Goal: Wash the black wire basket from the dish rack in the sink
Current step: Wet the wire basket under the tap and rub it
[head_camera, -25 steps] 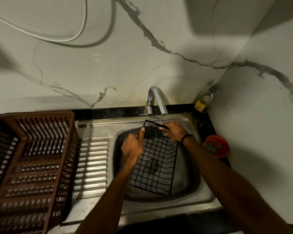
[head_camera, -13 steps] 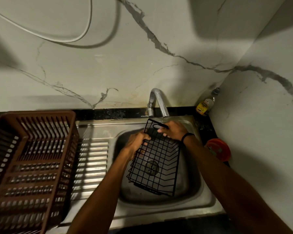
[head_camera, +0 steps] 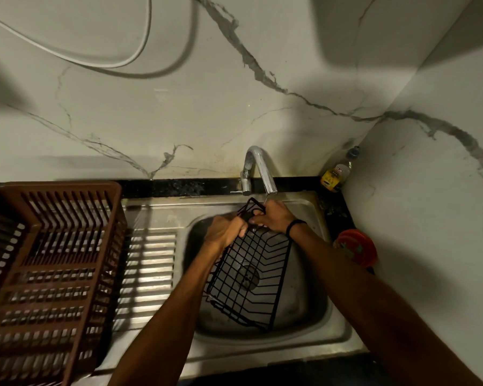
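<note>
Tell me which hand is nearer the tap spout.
Right. The right hand grips the black wire basket just under the tap spout; the left hand grips its rim lower and further left.

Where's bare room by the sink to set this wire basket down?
The ribbed drainboard between the brown dish rack and the sink bowl is bare. The strip right of the bowl is crowded: a bottle in the corner and a red round object.
</note>
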{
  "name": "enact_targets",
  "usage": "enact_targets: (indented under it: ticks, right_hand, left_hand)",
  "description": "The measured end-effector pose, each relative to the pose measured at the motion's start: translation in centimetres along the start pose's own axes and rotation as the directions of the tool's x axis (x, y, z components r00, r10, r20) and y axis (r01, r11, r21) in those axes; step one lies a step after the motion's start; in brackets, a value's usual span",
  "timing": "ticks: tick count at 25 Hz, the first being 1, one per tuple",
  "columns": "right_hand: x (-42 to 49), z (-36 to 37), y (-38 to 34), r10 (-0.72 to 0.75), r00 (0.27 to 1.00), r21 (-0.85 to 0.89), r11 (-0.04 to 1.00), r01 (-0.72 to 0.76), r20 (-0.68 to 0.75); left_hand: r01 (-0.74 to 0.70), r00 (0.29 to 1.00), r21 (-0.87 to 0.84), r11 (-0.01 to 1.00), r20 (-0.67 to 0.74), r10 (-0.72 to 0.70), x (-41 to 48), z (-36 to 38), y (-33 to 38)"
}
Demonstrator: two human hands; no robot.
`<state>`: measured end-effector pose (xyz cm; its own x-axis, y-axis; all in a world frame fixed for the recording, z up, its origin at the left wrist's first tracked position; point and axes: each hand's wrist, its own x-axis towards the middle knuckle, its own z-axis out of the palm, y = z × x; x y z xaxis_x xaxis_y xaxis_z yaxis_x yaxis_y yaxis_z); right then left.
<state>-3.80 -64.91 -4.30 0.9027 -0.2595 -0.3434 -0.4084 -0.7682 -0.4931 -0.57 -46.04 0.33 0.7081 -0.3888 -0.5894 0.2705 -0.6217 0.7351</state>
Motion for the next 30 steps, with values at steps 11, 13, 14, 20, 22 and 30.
enact_targets:
  ticks: [11, 13, 14, 20, 22, 30]
  right_hand:
    - [0.8, -0.1, 0.2, 0.111, 0.994, 0.165, 0.98, -0.109, -0.002]
    - [0.4, -0.2, 0.2, 0.118, 0.992, 0.126, 0.984, -0.124, 0.051]
    - [0.3, -0.6, 0.0, 0.097, 0.995, 0.128, 0.987, -0.094, -0.019]
    - [0.7, 2.2, 3.3, 0.303, 0.953, 0.5, 0.827, -0.256, -0.012]
    - [0.3, 2.8, 3.0, 0.389, 0.921, 0.627, 0.722, -0.292, -0.019]
    - [-4.6, 8.7, 1.6, -0.19, 0.85, -0.352, 0.936, 0.005, -0.491]
  left_hand:
    - [-0.076, 0.99, -0.05, 0.996, -0.12, 0.069, 0.1, -0.3, 0.9]
    - [-0.061, 0.99, -0.042, 0.997, -0.129, 0.055, -0.3, 0.0, 0.5]
    - [-0.057, 0.991, -0.044, 0.997, -0.126, 0.051, -0.4, 0.2, 0.4]
    - [-0.05, 0.979, -0.071, 0.996, -0.2, 0.035, -0.5, -0.4, 0.6]
    - [-0.071, 0.977, -0.082, 0.994, -0.209, 0.052, -0.7, 0.2, 0.3]
    - [-0.203, 0.927, -0.206, 0.957, -0.355, 0.12, -0.4, 0.8, 0.4]
